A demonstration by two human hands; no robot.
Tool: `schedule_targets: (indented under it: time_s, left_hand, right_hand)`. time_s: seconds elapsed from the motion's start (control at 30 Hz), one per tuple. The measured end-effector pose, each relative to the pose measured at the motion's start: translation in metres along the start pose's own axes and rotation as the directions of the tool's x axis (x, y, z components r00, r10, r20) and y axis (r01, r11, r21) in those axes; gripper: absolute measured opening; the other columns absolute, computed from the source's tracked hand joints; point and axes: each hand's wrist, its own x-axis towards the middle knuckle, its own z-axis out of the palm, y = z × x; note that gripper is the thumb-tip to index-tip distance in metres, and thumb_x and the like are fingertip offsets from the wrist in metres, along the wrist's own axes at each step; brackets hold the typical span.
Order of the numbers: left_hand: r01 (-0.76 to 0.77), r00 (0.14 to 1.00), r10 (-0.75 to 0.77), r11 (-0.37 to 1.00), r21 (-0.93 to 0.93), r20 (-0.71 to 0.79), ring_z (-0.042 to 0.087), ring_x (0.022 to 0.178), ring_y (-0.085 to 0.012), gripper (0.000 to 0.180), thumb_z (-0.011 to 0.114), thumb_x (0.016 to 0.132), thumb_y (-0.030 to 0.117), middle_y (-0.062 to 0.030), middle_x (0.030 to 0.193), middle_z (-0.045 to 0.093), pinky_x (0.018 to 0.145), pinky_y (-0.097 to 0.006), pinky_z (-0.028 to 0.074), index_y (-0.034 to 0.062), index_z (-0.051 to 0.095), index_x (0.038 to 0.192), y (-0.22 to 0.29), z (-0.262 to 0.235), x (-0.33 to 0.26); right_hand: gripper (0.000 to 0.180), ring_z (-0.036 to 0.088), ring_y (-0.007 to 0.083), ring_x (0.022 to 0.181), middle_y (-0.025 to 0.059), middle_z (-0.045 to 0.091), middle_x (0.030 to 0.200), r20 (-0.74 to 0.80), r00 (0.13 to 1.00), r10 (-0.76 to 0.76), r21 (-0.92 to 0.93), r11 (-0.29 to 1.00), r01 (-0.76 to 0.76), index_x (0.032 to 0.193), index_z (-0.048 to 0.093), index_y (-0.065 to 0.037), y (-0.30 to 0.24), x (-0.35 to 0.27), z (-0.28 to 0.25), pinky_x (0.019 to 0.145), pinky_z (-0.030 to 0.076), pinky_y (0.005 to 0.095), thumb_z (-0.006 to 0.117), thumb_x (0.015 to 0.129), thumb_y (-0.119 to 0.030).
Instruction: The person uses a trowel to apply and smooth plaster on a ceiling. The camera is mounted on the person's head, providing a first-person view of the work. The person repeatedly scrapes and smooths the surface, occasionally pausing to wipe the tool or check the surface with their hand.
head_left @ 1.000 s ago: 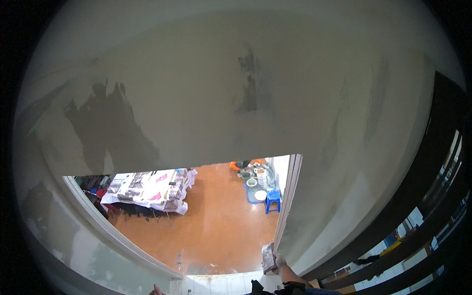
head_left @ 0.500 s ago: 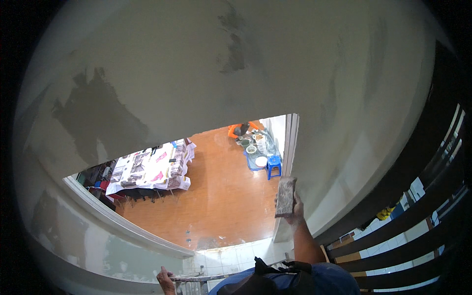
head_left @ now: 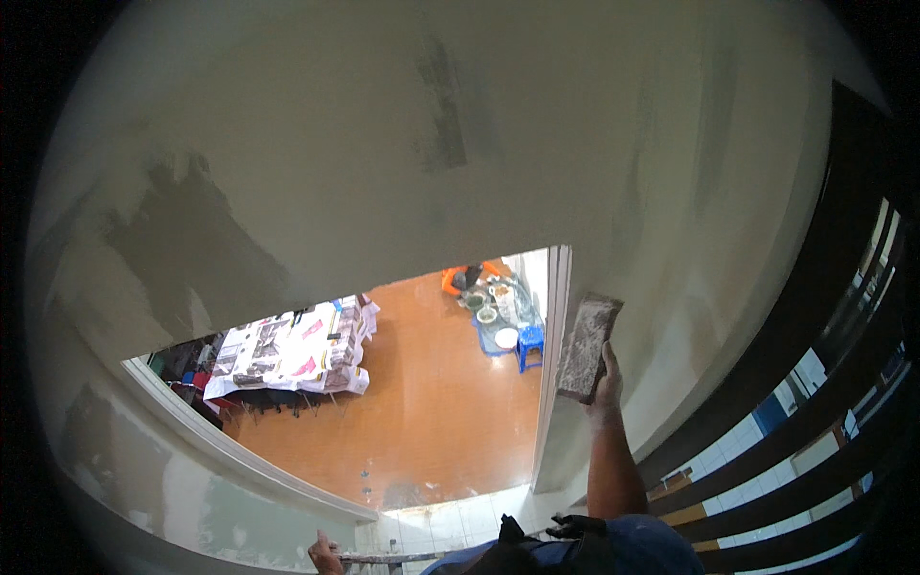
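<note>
A dusty grey-brown sanding block (head_left: pixel 590 347) is gripped in my right hand (head_left: pixel 608 381), its long face turned up and tilted. It lies over the wall (head_left: pixel 671 287) just right of the opening's white frame; whether it touches the plaster I cannot tell. My raised right forearm comes up from the lower edge. At the bottom left, my left hand (head_left: pixel 326 556) is closed at the end of a metal ladder bar (head_left: pixel 383 558), thumb pointing up. Darker filler patches (head_left: pixel 192 249) mark the grey wall above the opening.
Through the opening, far below, stand a covered table (head_left: pixel 287 350) and a blue stool (head_left: pixel 530 347). A person in orange (head_left: pixel 465 278) crouches by bowls on a plastic sheet. Dark slats (head_left: pixel 767 479) run along the right. White tiles (head_left: pixel 450 522) lie below me.
My right hand has moved the sanding block up and to the right, tilting it clockwise. The view has shifted slightly, and my left hand stays at the ladder bar.
</note>
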Motion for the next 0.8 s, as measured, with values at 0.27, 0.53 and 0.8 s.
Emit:
schedule_targets:
  time_s: [0.27, 0.53, 0.8]
  left_hand:
    - [-0.078, 0.963, 0.076, 0.997, -0.001, 0.257, 0.062, 0.090, -0.0245, 0.050, 0.056, 0.088, 0.016, -0.0103, 0.095, 0.069, 0.087, -0.041, 0.046, 0.0061, 0.051, 0.137, -0.035, -0.014, -0.013]
    - [-0.022, 0.979, -0.033, 0.963, 0.269, 0.200, 0.061, 0.088, -0.0231, 0.050, 0.045, 0.096, 0.022, -0.0105, 0.091, 0.067, 0.088, -0.040, 0.045, 0.0027, 0.044, 0.141, -0.015, -0.001, -0.008]
    - [-0.054, 0.987, 0.012, 0.964, 0.259, 0.161, 0.061, 0.079, -0.0224, 0.054, 0.040, 0.099, 0.025, -0.0135, 0.089, 0.065, 0.064, -0.037, 0.053, 0.0089, 0.033, 0.150, -0.022, -0.010, -0.017]
  right_hand:
    - [0.052, 0.050, 0.0265, 0.127, 0.0229, 0.048, 0.141, 0.292, 0.592, -0.751, -0.714, 0.240, 0.657, 0.145, 0.037, 0.002, -0.146, 0.053, 0.175, 0.103, 0.040, 0.0353, 0.049, 0.101, -0.023]
    - [0.057, 0.050, 0.0422, 0.123, 0.0273, 0.050, 0.134, 0.475, 0.169, -0.863, -0.784, -0.328, 0.528, 0.142, 0.044, -0.003, -0.202, 0.154, 0.254, 0.100, 0.040, 0.0484, 0.055, 0.097, -0.036]
    - [0.057, 0.046, 0.0470, 0.123, 0.0297, 0.040, 0.141, 0.454, 0.103, -0.885, -0.884, -0.433, 0.178, 0.144, 0.044, -0.011, -0.175, 0.185, 0.258, 0.099, 0.036, 0.0575, 0.054, 0.096, -0.040]
